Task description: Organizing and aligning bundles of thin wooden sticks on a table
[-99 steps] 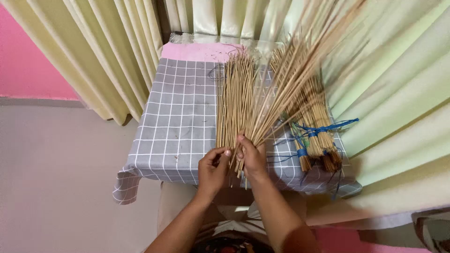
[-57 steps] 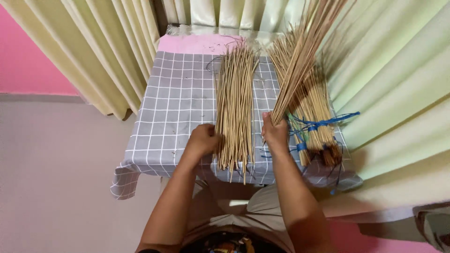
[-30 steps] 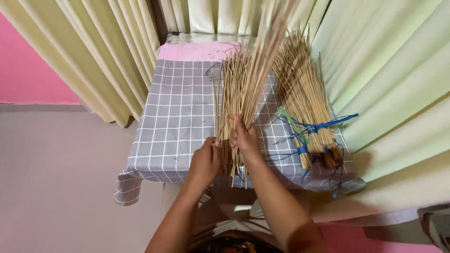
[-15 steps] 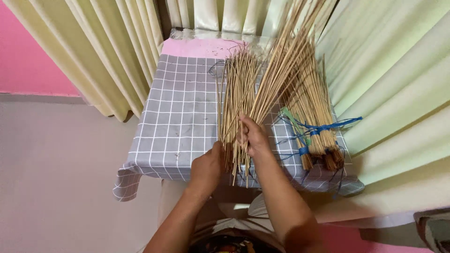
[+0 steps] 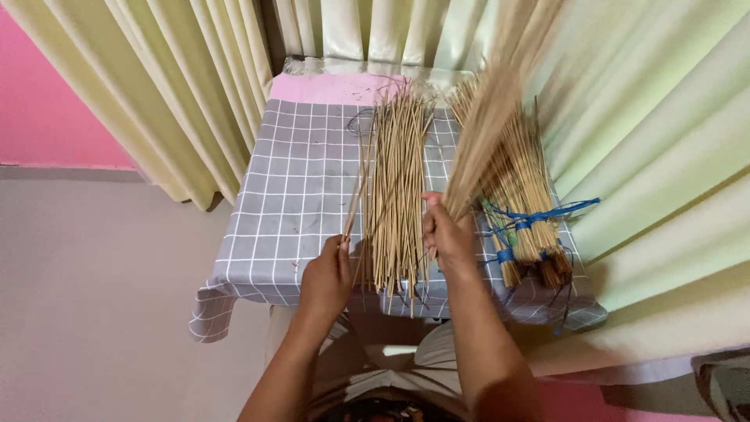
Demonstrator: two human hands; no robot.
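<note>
Low centre of the frame: left hand (image 5: 326, 275) pinched on 1 or 2 thin sticks (image 5: 356, 195) that slant up over the grey checked cloth (image 5: 297, 195). Just right of it, right hand (image 5: 447, 234) clamped round the base of a raised sheaf (image 5: 488, 117) — fanned toward the upper right, blurred. Between both hands, a loose pile of sticks (image 5: 397, 187) flat on the cloth, ends past the near edge. Right of centre, bundles tied with blue string (image 5: 531, 227) lying against the pale curtain (image 5: 648, 156). No boxes or bins in view — only the cloth-covered table, pink surface (image 5: 328, 87) bare at its far end.
</note>
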